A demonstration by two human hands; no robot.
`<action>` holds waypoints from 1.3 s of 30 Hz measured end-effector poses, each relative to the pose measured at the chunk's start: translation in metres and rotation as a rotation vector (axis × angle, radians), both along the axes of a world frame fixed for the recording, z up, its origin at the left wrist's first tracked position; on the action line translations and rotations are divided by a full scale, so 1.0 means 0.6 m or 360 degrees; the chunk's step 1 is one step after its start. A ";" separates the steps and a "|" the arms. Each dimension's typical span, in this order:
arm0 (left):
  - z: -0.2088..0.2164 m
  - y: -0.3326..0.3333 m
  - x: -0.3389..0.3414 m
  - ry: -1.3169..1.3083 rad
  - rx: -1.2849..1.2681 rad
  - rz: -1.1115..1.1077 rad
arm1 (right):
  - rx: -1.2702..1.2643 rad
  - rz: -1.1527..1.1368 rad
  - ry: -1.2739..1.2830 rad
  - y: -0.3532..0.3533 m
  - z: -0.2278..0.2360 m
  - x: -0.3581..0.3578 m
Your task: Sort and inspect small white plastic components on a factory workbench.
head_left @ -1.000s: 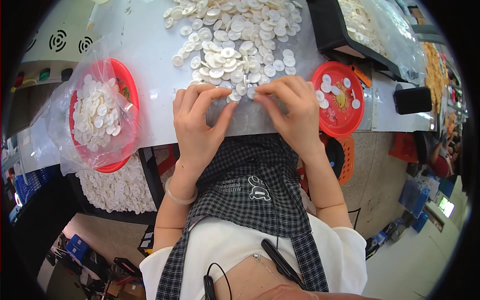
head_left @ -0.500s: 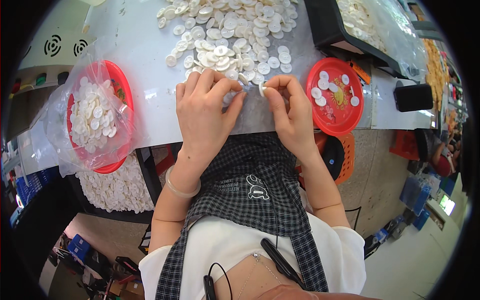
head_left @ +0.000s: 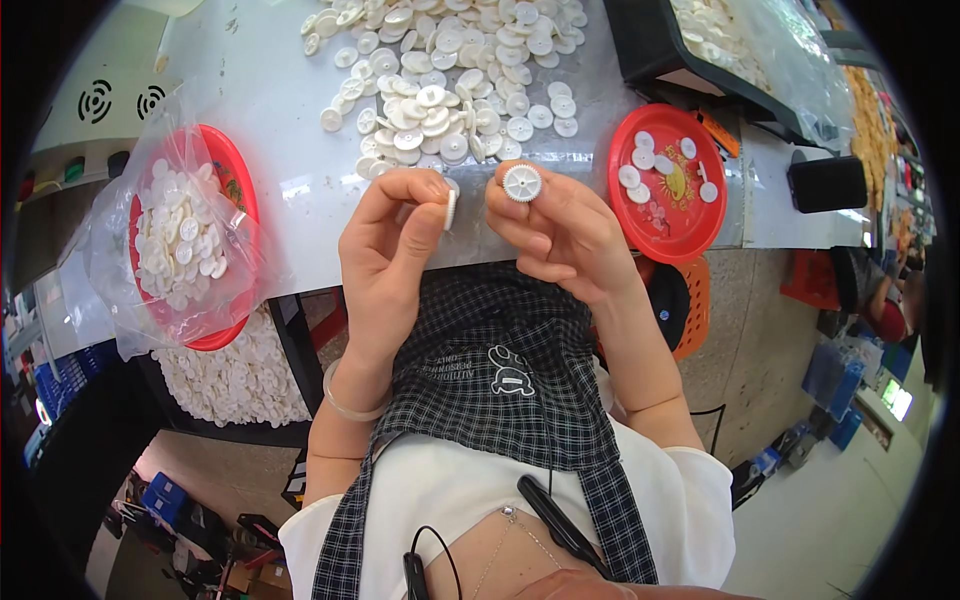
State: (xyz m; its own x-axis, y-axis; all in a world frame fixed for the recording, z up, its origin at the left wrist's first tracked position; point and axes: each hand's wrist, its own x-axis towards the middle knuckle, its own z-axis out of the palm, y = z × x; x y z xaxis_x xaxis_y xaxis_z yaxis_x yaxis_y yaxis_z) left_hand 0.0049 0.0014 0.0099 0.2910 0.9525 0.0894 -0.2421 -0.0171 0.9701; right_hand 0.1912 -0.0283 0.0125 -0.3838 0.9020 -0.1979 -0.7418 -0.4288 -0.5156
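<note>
Between the thumb and fingers of my left hand (head_left: 392,240) a white plastic gear (head_left: 451,205) is pinched, seen nearly edge-on. My right hand (head_left: 570,225) grips another white gear (head_left: 522,183), its toothed rim and spoked face turned up toward me. Both hands hover over the table's near edge, a short way apart. Just beyond them a loose heap of white gears (head_left: 440,90) spreads over the table (head_left: 265,120).
To the right stands a red plate (head_left: 670,228) with several gears. A red basin (head_left: 246,180) at left holds a clear bag of gears (head_left: 185,235). Below it is a bin of gears (head_left: 235,370). A black box (head_left: 640,55) and a phone-like black slab (head_left: 828,185) lie at right.
Both hands have drawn back from the heap's edge. The left hand now shows a gear in its pinch, and the right hand has turned its gear face up.
</note>
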 end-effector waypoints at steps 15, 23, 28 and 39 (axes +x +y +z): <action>0.000 -0.002 -0.018 -0.1416 -0.1365 -0.0527 | 0.0203 -0.0398 -0.0452 -0.003 -0.001 -0.022; -0.002 0.003 -0.026 -0.1326 -0.1275 -0.0520 | 0.0300 -0.0390 -0.0863 0.000 -0.010 -0.005; 0.021 0.014 -0.034 -0.0957 -0.1193 -0.0282 | 0.0609 -0.0649 -0.1651 0.006 -0.015 -0.024; 0.033 0.030 -0.055 0.1087 0.0303 0.0243 | 0.1278 -0.0614 -0.2679 0.026 -0.020 -0.048</action>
